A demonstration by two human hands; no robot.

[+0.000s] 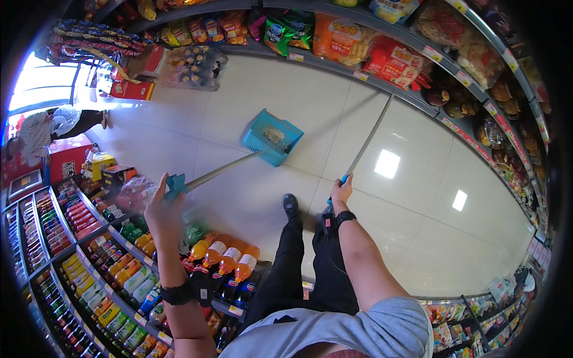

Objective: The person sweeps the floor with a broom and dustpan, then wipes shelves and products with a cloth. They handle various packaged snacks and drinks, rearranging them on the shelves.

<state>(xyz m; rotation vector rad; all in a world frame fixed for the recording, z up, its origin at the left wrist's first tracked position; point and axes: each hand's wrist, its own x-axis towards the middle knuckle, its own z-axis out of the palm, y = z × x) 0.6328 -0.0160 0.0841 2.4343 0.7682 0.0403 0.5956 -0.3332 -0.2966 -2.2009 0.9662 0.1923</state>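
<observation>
A long-handled teal dustpan (pixel 255 127) rests on the tiled floor ahead of me, with some greyish-brown debris (pixel 274 134) in its pan. From it a pale handle (pixel 224 169) slants up to a teal clip (pixel 176 184), where my left hand (pixel 166 215) holds on, slightly blurred. My right hand (pixel 342 191) is closed around the blue grip of a long thin pole (pixel 370 138). That pole runs away to the foot of the snack shelf; its far end is hidden there.
Bagged snacks fill the shelf (pixel 331 69) ahead and to the right. Shrink-wrapped bottles (pixel 194 67) stand on the floor at the far left. Drink shelves (pixel 112 273) run along my left, near large orange-drink bottles (pixel 228 257). Another person (pixel 40 132) is at the left edge.
</observation>
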